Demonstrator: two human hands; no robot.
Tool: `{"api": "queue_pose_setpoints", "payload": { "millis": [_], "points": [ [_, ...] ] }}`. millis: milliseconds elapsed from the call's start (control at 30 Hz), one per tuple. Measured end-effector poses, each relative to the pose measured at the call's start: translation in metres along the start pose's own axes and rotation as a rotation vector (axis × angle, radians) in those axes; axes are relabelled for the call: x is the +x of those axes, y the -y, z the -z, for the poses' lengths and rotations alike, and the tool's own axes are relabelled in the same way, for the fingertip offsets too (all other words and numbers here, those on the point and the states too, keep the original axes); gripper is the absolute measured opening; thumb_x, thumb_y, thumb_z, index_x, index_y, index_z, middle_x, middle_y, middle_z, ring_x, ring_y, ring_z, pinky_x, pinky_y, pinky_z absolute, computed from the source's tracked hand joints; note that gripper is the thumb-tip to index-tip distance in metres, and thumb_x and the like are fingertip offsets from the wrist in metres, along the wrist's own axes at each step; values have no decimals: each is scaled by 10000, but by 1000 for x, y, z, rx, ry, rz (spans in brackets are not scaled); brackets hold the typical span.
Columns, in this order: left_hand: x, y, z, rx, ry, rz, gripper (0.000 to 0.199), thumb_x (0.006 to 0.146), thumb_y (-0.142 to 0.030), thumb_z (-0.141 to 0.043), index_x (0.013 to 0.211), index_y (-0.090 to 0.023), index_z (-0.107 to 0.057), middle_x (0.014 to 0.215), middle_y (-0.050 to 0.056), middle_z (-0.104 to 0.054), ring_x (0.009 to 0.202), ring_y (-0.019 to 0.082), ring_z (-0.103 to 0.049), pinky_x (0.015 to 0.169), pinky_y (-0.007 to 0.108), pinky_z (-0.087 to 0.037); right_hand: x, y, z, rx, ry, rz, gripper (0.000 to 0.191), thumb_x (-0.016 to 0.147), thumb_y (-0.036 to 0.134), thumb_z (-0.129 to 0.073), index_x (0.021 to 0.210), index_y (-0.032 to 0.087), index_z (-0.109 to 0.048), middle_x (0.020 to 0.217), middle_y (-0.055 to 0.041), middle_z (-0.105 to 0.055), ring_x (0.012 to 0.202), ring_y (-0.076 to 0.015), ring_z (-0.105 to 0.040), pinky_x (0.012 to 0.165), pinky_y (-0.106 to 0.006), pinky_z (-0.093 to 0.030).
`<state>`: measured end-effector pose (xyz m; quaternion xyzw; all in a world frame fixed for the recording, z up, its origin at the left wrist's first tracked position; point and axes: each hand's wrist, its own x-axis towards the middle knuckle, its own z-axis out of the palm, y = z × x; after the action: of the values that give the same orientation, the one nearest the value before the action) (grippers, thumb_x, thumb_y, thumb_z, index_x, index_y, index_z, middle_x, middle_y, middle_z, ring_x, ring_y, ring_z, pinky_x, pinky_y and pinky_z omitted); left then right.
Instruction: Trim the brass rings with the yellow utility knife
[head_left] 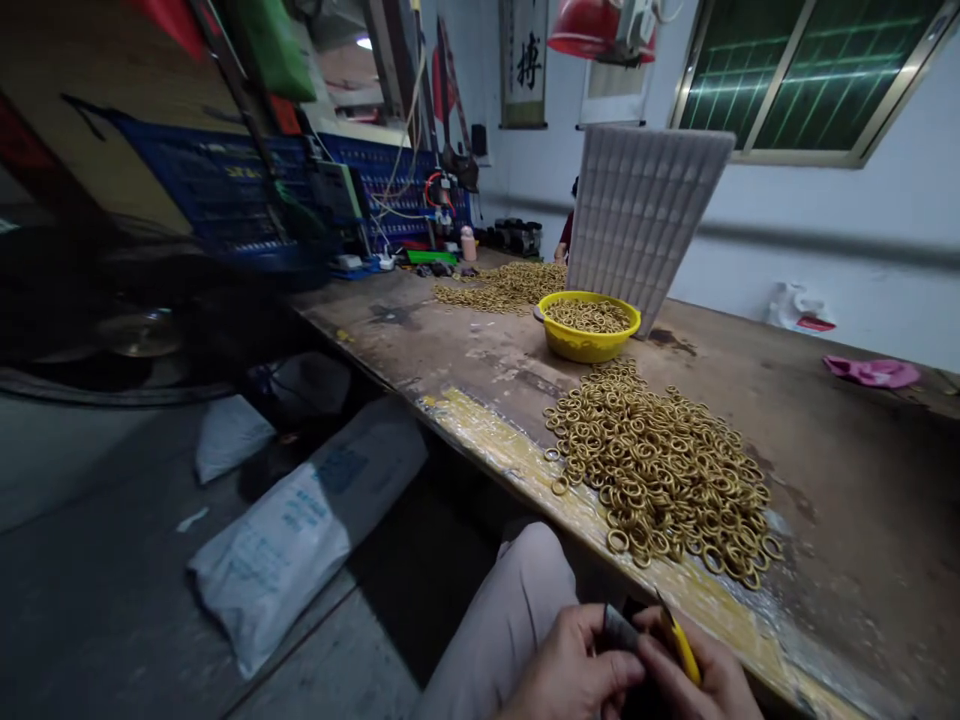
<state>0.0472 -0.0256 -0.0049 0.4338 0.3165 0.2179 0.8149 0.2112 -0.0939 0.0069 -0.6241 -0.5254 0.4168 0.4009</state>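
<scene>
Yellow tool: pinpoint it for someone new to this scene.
Find the brown table, then the right hand at its near edge. The tool is in that hand, dark tip upward; its yellow body sets it apart from the grey piece beside it.

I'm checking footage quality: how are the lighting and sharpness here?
Head view: dim, with the far left murky and smeared; head view: a shadow edge crosses the large printed bag; head view: the near ring pile looks fairly sharp.

Plain light-grey trouser leg (502, 630) with soft fabric creases
</scene>
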Motion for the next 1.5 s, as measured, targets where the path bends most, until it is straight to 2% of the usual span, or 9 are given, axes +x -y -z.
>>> {"api": "queue_pose_setpoints", "payload": {
  "millis": [200,300,567,700,833,1033,1167,1300,1500],
  "points": [
    [-17,0,-15,119,-81,-1,259,686,-361,-727,676,-149,-578,506,-41,-505,445,76,-440,436,205,-331,-18,24,-7,25,-122,-45,410,832,578,-610,757,178,-650,691,-25,-603,659,-173,-559,610,-255,-462],
    [-28,-4,-21,64,-46,35,282,692,-376,-746,755,-142,-601,596,-26,-564,487,78,-473,467,203,-373,-26,38,-9,89,-110,-74,402,846,558,-606,731,172,-619,665,-11,-570,630,-142,-508,588,-241,-421],
    [-42,-8,-27,-91,43,142,316,682,-366,-797,782,-118,-629,709,25,-638,496,47,-431,434,175,-282,-42,33,-10,367,-126,-274,451,791,604,-659,749,158,-608,538,32,-514,423,-65,-351,392,-197,-251],
    [-44,-6,-29,-46,26,113,284,705,-350,-771,775,-109,-638,639,-9,-565,478,37,-352,413,175,-201,-46,33,-10,386,-106,-231,416,825,568,-642,802,153,-633,553,36,-520,429,-62,-357,401,-193,-262],
    [-46,-5,-29,-9,-4,87,282,720,-361,-752,783,-117,-624,594,-44,-484,475,38,-310,429,179,-201,-47,35,-12,327,-112,-141,320,806,486,-693,838,170,-648,667,5,-606,565,-108,-517,523,-212,-404],
    [-50,-7,-30,86,-24,76,277,706,-359,-749,754,-128,-606,558,-59,-450,485,51,-327,448,186,-237,-50,31,-14,168,-136,-94,313,911,454,-568,828,168,-667,664,2,-583,586,-121,-509,552,-228,-404],
    [-49,-3,-30,48,-67,45,256,725,-358,-722,760,-134,-602,552,-62,-438,470,52,-305,442,189,-226,-57,25,-12,-208,-250,74,173,919,272,-512,905,189,-664,779,-30,-632,695,-159,-571,639,-249,-422],
    [-48,3,-28,65,-77,1,252,759,-367,-704,792,-141,-596,589,-56,-450,480,56,-297,441,192,-223,-66,21,-14,-524,-197,139,242,795,74,-487,925,199,-648,826,-38,-646,730,-170,-603,663,-248,-419],
    [-49,-1,-25,252,-61,-93,148,819,-296,-640,781,-157,-609,614,-47,-482,522,79,-337,488,200,-281,-68,20,-16,-777,-153,126,246,800,39,-474,909,199,-626,807,-34,-656,697,-168,-616,635,-247,-398]
  ]
}}
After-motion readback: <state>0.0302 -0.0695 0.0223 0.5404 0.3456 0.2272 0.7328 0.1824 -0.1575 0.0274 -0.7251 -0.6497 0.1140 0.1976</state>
